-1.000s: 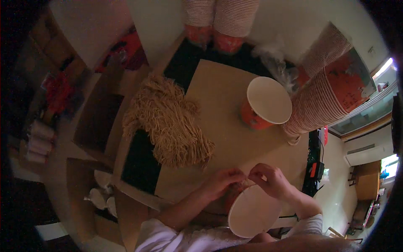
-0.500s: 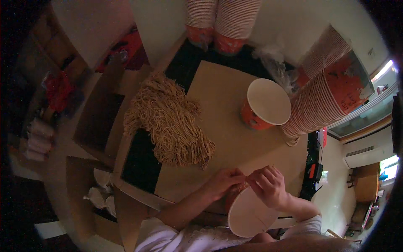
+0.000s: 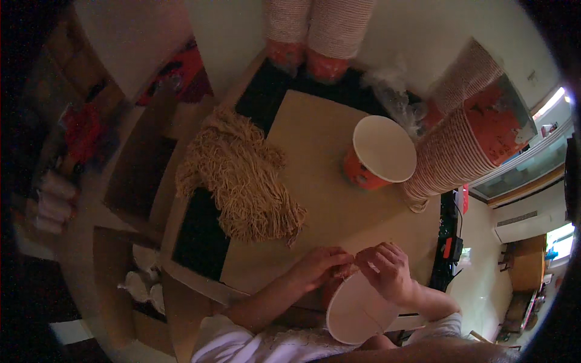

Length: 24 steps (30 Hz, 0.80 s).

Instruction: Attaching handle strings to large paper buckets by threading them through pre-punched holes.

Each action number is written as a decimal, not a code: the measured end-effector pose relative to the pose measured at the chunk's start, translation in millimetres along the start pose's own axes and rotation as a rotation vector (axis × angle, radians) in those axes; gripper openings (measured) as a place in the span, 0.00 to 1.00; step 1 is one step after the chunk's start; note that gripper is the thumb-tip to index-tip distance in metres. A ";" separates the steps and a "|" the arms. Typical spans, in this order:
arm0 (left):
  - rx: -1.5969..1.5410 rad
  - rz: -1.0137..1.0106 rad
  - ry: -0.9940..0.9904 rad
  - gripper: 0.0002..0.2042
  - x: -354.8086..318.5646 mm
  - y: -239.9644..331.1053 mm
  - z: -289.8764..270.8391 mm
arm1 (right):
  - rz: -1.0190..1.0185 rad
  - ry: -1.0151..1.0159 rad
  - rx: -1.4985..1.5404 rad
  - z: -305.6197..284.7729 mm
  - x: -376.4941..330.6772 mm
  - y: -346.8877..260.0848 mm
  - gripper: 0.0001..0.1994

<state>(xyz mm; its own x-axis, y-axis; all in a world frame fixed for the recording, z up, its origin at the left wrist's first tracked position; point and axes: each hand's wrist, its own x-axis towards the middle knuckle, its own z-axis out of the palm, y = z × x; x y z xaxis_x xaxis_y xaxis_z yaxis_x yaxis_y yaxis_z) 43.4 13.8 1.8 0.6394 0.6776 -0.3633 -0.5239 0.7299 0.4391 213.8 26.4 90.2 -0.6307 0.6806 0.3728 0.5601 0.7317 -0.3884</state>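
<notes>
A paper bucket (image 3: 360, 311), white inside and orange outside, is tilted in my lap at the table's near edge, its mouth facing me. A thin strand of string lies inside it. Above its far rim my left hand (image 3: 324, 266) is closed in a pinch, fingertips near those of my right hand (image 3: 387, 272), which is pinched as well. Both seem to hold string at the rim, mostly hidden by the fingers. On the table lies a heap of tan strings (image 3: 242, 175). Another orange paper bucket (image 3: 384, 148) stands upright to the right.
Nested stacks of buckets stand at the back (image 3: 339, 30) and at the right (image 3: 454, 151). Crumpled clear plastic (image 3: 393, 91) lies between them. A cardboard sheet (image 3: 327, 199) covers part of the dark green tabletop. Left of the table, an open carton (image 3: 115, 290) contains several pale round items.
The view has shifted slightly. My hands stay pinched at the bucket's rim, with barely any movement, and the bucket remains tilted in my lap.
</notes>
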 end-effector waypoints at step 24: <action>0.044 0.028 -0.042 0.09 -5.5 1.1 4.2 | -0.088 -0.037 -0.084 1.6 -11.1 2.5 0.14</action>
<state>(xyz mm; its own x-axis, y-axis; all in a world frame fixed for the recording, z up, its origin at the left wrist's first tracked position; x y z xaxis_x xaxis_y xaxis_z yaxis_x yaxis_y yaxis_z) 41.7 10.5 7.8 0.6484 0.6928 -0.3155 -0.5177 0.7051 0.4846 221.4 20.6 83.7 -0.6983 0.6126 0.3703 0.5433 0.7904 -0.2831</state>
